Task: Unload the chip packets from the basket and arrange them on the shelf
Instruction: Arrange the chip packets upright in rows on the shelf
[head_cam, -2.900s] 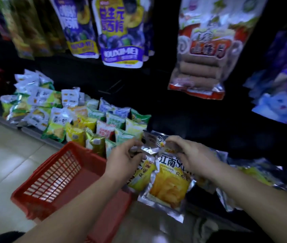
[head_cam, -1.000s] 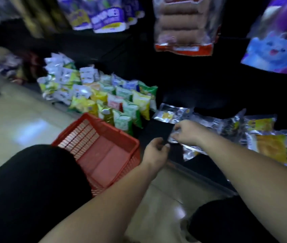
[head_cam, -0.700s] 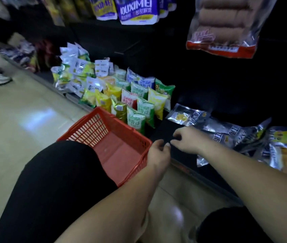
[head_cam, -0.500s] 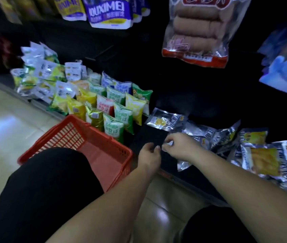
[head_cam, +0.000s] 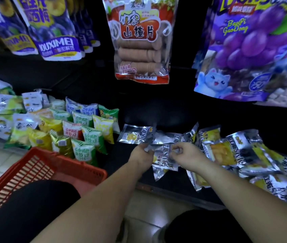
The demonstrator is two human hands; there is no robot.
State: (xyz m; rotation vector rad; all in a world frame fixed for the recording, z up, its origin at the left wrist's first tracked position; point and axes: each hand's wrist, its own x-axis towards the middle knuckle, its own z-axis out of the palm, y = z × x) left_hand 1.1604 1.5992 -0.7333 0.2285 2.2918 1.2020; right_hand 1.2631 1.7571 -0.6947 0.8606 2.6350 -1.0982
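Silver foil chip packet [head_cam: 164, 159]: you now hold it from both sides, low over the shelf [head_cam: 120, 155].

- Left hand [head_cam: 142, 155]: fingers curled on the packet's left edge. 0.5 s ago it hung empty just short of it.
- Right hand [head_cam: 186, 154]: pinches the top right corner, as before.
- Red basket [head_cam: 79, 170], left of your left hand: no packets in the visible part. Your knee [head_cam: 25, 213] hides the rest.
- Judgement: unloading looks done and only straightening remains.

Legible writing:
- "江南Style" on the held packet and on the other packets [head_cam: 227, 151] right of your right hand.
- "山楂片" on the red bag [head_cam: 140, 50] hanging above both hands.
- "OUXIMEI" on the purple bags [head_cam: 56, 46] up left.
- Roughly "BaoPi GuoDong" on the grape bag [head_cam: 248, 50] up right.
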